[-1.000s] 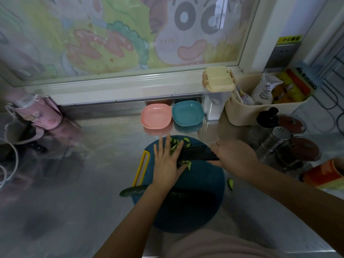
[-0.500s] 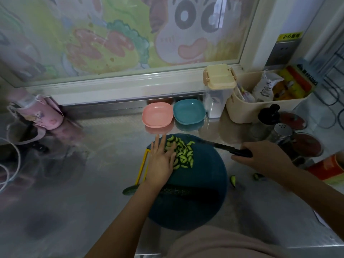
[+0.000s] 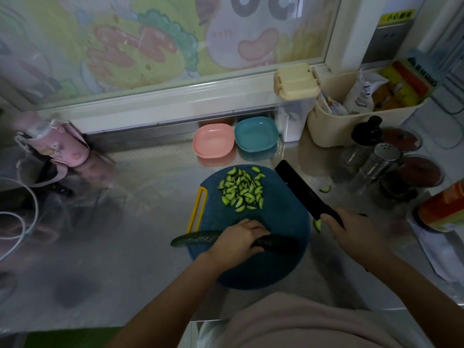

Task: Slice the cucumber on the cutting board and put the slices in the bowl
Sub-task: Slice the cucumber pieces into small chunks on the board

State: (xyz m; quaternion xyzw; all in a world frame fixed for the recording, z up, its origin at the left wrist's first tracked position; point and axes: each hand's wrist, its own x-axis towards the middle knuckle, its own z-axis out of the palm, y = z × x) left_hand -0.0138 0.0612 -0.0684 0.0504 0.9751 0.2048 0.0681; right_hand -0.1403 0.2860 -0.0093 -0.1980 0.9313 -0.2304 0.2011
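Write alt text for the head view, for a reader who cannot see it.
A person's left hand grips a long dark-green cucumber lying across a round dark-blue cutting board, while the right hand holds a black knife at the board's right edge. Pale-green slices lie heaped on its far side.

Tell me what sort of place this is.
Most likely a home kitchen counter. A steel worktop carries a round blue cutting board with cucumber slices on it, a metal shaker stands at the right, and a beige bin of food packets sits behind it.
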